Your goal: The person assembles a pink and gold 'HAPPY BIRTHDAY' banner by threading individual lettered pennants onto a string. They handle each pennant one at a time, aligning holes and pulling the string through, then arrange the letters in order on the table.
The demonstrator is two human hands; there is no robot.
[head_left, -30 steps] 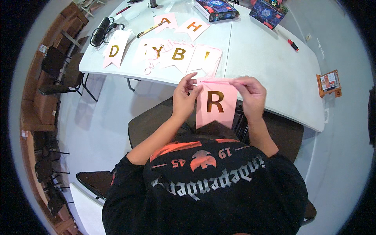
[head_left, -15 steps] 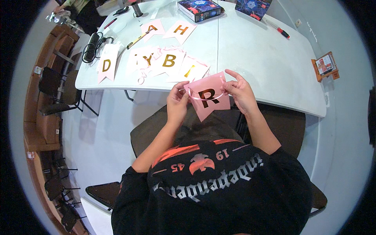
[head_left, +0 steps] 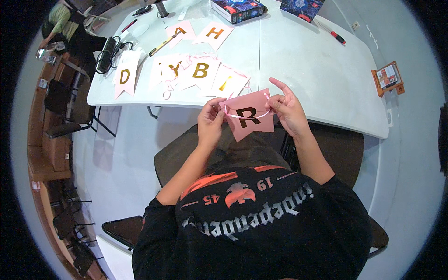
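Observation:
A pink swallow-tailed pennant card [head_left: 261, 123] with a dark gold letter is held up just off the table's near edge. My left hand [head_left: 210, 125] is closed on its upper left corner, thumb in front. A thin pale pink ribbon [head_left: 240, 116] sags across the card's face from that corner to the right one. At the upper right corner my right hand [head_left: 290, 113] pinches the ribbon, index finger stretched upward. Whether the ribbon passes through holes is too small to tell. Beyond my hands, several similar cards lie on the table, including one pennant [head_left: 200, 71] with ribbon strewn over it.
On the white table [head_left: 317, 84] lie a yellow craft knife [head_left: 161, 48], a black power strip [head_left: 107, 55] with cable, a red-and-black screwdriver [head_left: 338, 36] and a dark blue box [head_left: 238, 10]. At the upper left a person [head_left: 70, 30] stands near brown seating and chairs.
My right hand has shifted slightly, its index finger lifted higher, with the ribbon's end now showing above its pinch. The card tilts a little differently. The person at upper left has come further into view.

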